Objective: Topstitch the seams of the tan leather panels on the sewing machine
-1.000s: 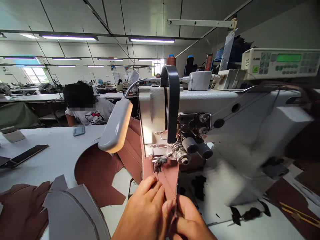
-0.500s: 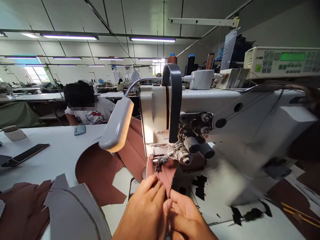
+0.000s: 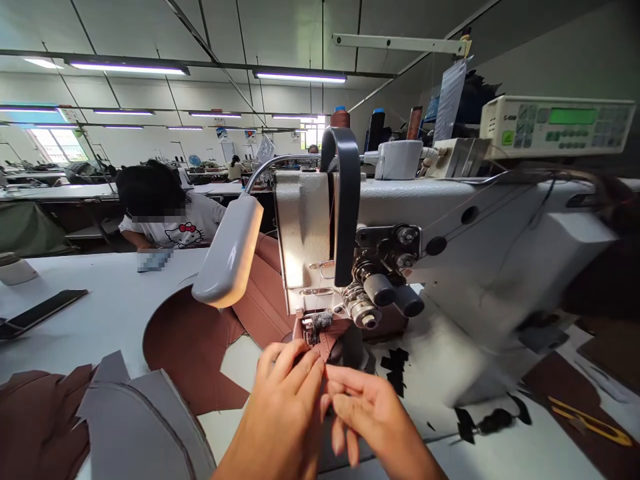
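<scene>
A reddish-brown leather piece [image 3: 326, 341] with a stitched line lies under the presser foot [image 3: 313, 328] of a sewing machine [image 3: 305, 220]. My left hand [image 3: 287, 393] presses its fingers together on this piece, just in front of the foot. Beside it, my right hand [image 3: 373, 407] has its index fingertip at the near edge of the piece. The thumb is bent in and the lower fingers hang loosely curled. Where the right fingertips meet the piece is largely hidden. Larger stitched brown panels [image 3: 190, 347] spread out left of the machine.
A lamp [image 3: 230, 253] hangs left of the machine head. Grey panels [image 3: 140, 413] and stacked brown pieces [image 3: 40, 420] lie at the left. Black scraps [image 3: 395, 370] and yellow-handled snips [image 3: 590, 420] lie at the right. A person [image 3: 170, 213] sits across the table.
My right hand has loosened, its lower fingers now hanging apart. My left hand has moved slightly forward and left, nearer the presser foot. Less of the leather piece shows. The view has shifted slightly.
</scene>
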`<state>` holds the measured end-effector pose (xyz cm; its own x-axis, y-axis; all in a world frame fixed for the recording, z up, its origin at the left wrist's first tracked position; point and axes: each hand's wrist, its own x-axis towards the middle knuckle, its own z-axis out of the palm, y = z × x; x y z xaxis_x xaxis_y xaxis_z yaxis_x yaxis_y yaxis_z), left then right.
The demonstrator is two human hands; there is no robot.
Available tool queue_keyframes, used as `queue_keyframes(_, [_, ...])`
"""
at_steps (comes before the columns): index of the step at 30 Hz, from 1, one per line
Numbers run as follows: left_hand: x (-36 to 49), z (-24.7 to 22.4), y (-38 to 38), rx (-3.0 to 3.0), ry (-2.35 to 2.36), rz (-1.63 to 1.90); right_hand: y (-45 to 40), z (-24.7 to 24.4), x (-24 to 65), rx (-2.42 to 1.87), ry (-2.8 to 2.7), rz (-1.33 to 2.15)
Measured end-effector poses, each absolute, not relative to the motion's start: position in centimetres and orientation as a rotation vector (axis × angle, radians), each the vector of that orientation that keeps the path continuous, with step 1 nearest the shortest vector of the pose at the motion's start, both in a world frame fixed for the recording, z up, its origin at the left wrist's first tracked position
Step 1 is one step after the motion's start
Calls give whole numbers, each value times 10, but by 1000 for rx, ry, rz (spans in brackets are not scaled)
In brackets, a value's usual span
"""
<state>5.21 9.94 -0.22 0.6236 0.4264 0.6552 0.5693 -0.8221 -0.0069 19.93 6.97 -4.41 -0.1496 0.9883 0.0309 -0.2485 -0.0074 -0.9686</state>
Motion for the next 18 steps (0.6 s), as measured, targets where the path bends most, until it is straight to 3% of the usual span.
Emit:
queue_keyframes(4, [43, -9, 106, -2632, -785, -1123, 80, -53, 206, -1110, -1544, 129])
queue_keyframes(6, [41, -10, 109, -2642, -723, -1245, 84, -50, 205, -1007, -1647, -154])
queue_keyframes(18, [39, -14, 120, -2709, -692, -1300, 103, -45, 196, -919, -1676, -148])
